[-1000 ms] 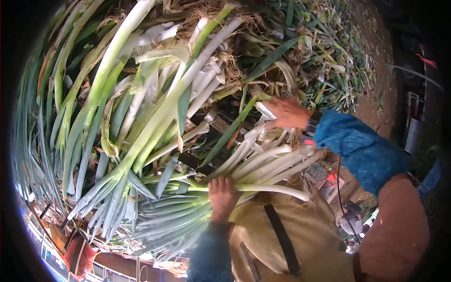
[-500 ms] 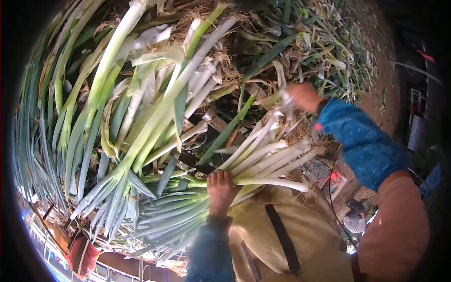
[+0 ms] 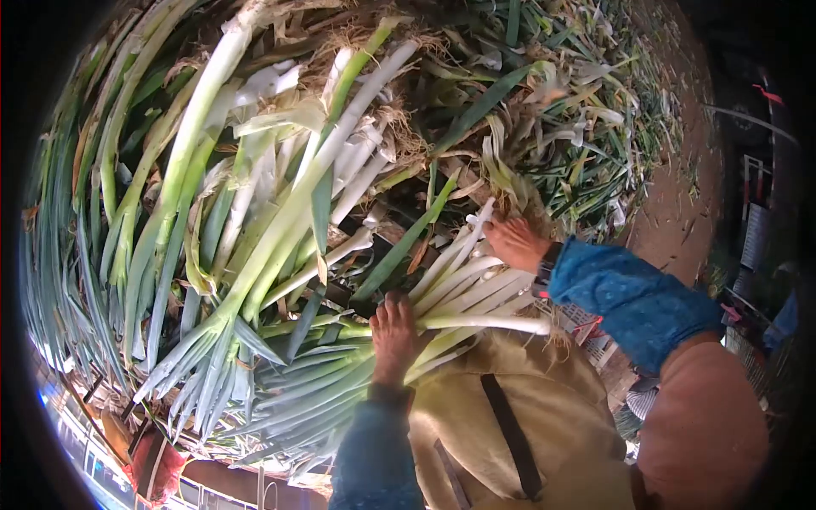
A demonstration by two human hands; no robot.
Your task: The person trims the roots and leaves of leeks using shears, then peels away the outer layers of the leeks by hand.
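A bunch of leeks lies across my lap, white root ends toward the right and green leaves fanned to the lower left. My left hand is wrapped round the bunch where white turns to green. At the root ends, my right hand has its fingers curled on a leek's white end; its fingertips are partly hidden. One leek with hairy roots sticks out along the near side of the bunch.
Long leeks are heaped at the left, leaves downward. Peeled leaves and trimmings pile up at the upper right, beside bare ground. A red net bag is at the lower left. Tan cloth covers my lap.
My right hand has come down and left from the trimmings side onto the root ends of the bunch. My left hand keeps its grip in nearly the same place.
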